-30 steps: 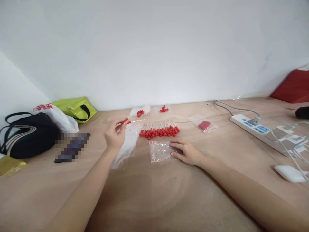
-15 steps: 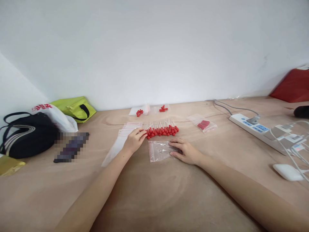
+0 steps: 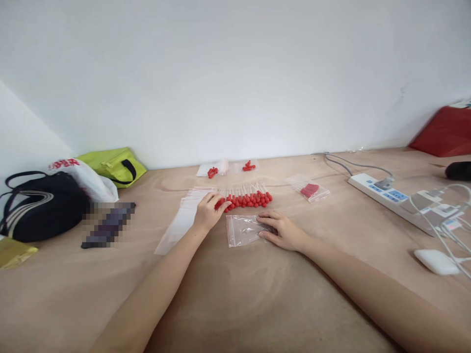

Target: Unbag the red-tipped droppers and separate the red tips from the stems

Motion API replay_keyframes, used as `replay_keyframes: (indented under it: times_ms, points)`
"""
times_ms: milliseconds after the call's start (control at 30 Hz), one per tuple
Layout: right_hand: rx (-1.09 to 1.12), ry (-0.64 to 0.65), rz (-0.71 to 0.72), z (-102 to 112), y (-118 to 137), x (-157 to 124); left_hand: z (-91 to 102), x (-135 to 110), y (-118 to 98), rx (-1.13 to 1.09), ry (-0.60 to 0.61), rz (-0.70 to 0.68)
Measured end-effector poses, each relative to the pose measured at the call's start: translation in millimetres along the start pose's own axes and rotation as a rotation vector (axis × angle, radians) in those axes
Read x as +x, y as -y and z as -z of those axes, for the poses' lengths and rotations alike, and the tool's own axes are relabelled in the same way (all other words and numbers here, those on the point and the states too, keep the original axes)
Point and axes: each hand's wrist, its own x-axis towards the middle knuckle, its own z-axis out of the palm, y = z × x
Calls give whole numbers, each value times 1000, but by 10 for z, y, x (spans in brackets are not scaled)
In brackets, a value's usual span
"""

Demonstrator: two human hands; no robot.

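A row of glass droppers with red rubber bulbs (image 3: 250, 199) lies side by side, stems pointing to the wall. At the row's left end is my left hand (image 3: 209, 211), thumb and fingers closed round a red bulb, its stem partly hidden. In front of the row a clear zip bag (image 3: 241, 230) lies flat. My right hand (image 3: 283, 231) rests on that bag's right end, fingers stretched out and thumb apart. Beside my left forearm lies a fanned stack of zip bags (image 3: 178, 223).
Farther right, a zip bag with red-bulbed droppers (image 3: 309, 189) lies flat. Loose red bulbs (image 3: 248, 166) sit on bags by the wall. A power strip (image 3: 382, 192) with cables stands at right. A black bag (image 3: 44, 206), a green bag (image 3: 110, 164) and a blurred dark object (image 3: 108, 225) are left.
My left hand has shifted slightly right, and its thumb now reaches over the leftmost red bulbs. The right hand stays on the clear bag.
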Motion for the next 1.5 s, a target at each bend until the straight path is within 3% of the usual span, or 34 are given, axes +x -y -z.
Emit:
replay_keyframes:
  times_ms: [133,300,533,600,700,867,967,1100,1167,1233,1300,1367,1500]
  points:
    - [-6,16,2,13,3,2,140,-162,-193,-54,-16,41]
    - [-34,138,61,68,27,-5,234,-361,-377,-212,303,87]
    - [-73,233,106,139,90,2,326,-298,-426,-293,713,328]
    - [-52,225,107,157,102,7,401,-264,-448,-318,825,328]
    - [-21,189,123,171,116,9,499,-216,-471,-348,901,203]
    - [-25,144,187,125,141,-2,608,-118,-376,-130,804,-5]
    - [-57,47,128,81,126,-7,781,-19,-230,138,800,-87]
    - [-176,-198,-119,93,-16,28,1100,151,-40,472,741,56]
    - [-295,-295,-283,149,-157,59,1163,208,54,569,692,120]
    - [-425,-345,-449,226,-335,81,1101,203,161,540,615,97]
    - [-527,-371,-626,301,-526,78,932,116,269,398,505,18]
    - [-571,-341,-754,359,-702,52,724,-33,358,369,443,23]
    - [-583,-267,-812,415,-951,-14,469,-304,447,243,89,93]
